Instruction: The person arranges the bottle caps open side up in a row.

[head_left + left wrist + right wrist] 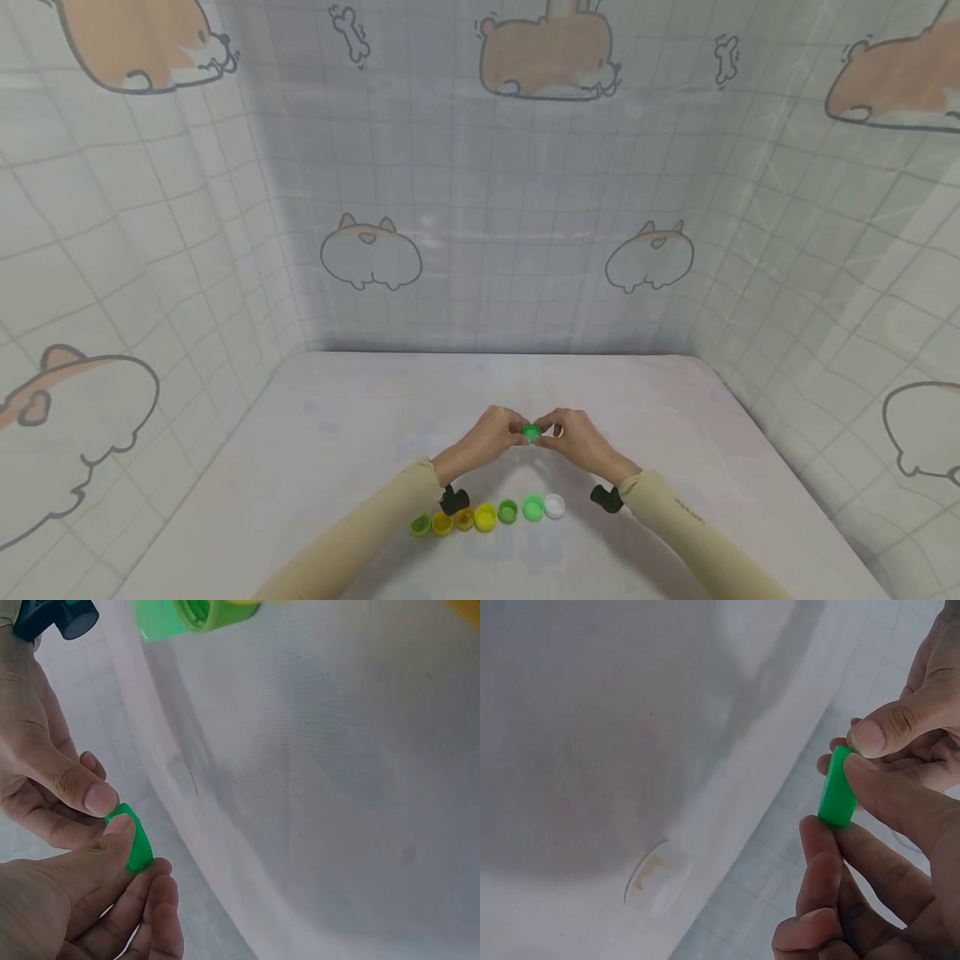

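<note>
A small bright green bottle cap (532,432) is held up above the table between both hands. My left hand (491,433) pinches it from the left, thumb on its face and fingertips at its edge. From the right, my right hand (576,435) pinches the same cap. In the left wrist view the green cap (140,847) is seen nearly edge-on, partly hidden by the left thumb. The right wrist view shows the cap's (838,791) smooth side, with the right thumb over one edge and the left thumb at its upper end.
Nearer me, a row of caps lies on the white table (360,400): several yellow and green ones, including a yellow cap (485,517), a light green cap (533,507) and a white cap (554,506) at the right end. Patterned curtains (487,175) enclose the table's back and sides.
</note>
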Demonstrator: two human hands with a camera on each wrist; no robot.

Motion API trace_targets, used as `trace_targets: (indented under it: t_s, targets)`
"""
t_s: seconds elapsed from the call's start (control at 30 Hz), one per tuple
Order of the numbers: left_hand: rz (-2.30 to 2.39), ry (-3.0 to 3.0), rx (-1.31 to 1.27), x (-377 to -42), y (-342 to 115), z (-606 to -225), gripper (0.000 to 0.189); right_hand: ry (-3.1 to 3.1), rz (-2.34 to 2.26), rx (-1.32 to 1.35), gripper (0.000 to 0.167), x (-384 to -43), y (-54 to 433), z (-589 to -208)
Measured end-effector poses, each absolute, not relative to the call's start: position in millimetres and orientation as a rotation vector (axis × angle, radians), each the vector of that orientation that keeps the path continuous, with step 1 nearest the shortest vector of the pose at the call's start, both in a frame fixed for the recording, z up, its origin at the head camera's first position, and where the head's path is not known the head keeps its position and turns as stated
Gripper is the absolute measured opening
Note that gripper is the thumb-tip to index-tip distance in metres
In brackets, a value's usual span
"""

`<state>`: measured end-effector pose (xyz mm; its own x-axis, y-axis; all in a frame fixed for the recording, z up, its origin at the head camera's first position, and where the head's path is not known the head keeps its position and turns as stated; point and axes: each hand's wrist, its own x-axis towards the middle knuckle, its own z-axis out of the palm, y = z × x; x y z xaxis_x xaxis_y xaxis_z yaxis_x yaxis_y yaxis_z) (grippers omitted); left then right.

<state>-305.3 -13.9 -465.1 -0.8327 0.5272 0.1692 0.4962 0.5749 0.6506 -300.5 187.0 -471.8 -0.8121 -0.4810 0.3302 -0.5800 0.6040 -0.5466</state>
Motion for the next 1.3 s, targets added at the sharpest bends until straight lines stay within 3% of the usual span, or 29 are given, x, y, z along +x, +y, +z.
trace_targets:
  t_s: [0.97,1.3]
  targets:
    - [1.056,2.776,0.957,-279.7,12.1,-446.9,0.02,-2.806,0.867,0.871,0.02,-267.8,216.7,-437.9]
    - [1.018,2.759,1.004,-272.1,23.0,-456.5,0.017,-2.851,0.821,0.834,0.016,-259.9,223.7,-443.8]
